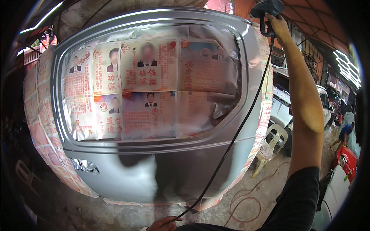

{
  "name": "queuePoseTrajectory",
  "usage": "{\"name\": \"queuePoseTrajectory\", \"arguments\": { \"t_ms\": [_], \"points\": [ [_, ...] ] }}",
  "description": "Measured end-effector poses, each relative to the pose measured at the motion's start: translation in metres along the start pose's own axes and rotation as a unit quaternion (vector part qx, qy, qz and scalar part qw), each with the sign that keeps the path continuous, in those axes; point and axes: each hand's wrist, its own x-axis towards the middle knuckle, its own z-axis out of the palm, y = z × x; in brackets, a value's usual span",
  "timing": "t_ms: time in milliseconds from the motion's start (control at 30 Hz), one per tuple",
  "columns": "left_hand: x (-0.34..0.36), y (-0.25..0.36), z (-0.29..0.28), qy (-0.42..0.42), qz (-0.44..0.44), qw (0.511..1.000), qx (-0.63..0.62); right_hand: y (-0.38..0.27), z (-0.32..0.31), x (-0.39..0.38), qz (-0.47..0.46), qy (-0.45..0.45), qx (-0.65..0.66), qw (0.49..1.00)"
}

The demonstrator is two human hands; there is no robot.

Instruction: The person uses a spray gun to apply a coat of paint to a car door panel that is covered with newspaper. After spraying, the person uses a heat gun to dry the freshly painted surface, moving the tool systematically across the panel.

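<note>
My right hand (274, 25), raised at the upper right, is closed round the handle of a black corded hand tool (266, 7) whose exact kind I cannot make out. The tool is by the top right corner of a silver-grey vehicle side panel (250, 46). From it a black cord (222, 163) runs down across the panel to my left hand (163, 223), whose fingers pinch it at the lower edge. Printed newspaper sheets (150, 82) and clear film cover the panel's window area. Below on the left is a shiny handle recess (84, 166).
More newspaper (43, 127) wraps the vehicle's sides. To the right stand a beige plastic chair (276, 135) and a white car (282, 106). A reddish hose (257, 208) coils on the concrete floor. Farther right, a person in blue (345, 131) bends near a red body part (348, 161).
</note>
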Motion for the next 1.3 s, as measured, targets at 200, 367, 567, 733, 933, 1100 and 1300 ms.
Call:
{"name": "queuePoseTrajectory", "arguments": {
  "t_ms": [200, 367, 567, 733, 933, 1100, 1300],
  "points": [
    [-0.004, 0.003, 0.01, 0.008, -0.046, 0.999, -0.007, -0.008, -0.03, -0.02, 0.034, -0.011, -0.074, 0.997],
    [-0.018, -0.014, 0.003, 0.068, -0.074, 0.995, 0.025, -0.007, -0.047, -0.07, 0.066, -0.033, -0.058, 0.996],
    [-0.016, -0.01, -0.001, 0.049, -0.078, 0.995, 0.025, 0.0, -0.09, -0.112, 0.101, -0.039, -0.107, 0.988],
    [-0.017, -0.027, -0.013, 0.084, -0.053, 0.995, 0.023, 0.008, -0.114, -0.151, 0.119, -0.018, -0.1, 0.988],
    [-0.022, -0.007, -0.014, 0.124, -0.093, 0.986, 0.056, 0.01, -0.126, -0.199, 0.147, -0.01, -0.105, 0.983],
    [-0.024, -0.005, -0.03, 0.109, -0.078, 0.99, 0.038, 0.004, -0.135, -0.24, 0.162, -0.006, -0.141, 0.977],
    [-0.026, -0.011, -0.049, 0.163, -0.112, 0.98, 0.012, -0.003, -0.139, -0.287, 0.206, 0.014, -0.137, 0.969]
  ]
}}
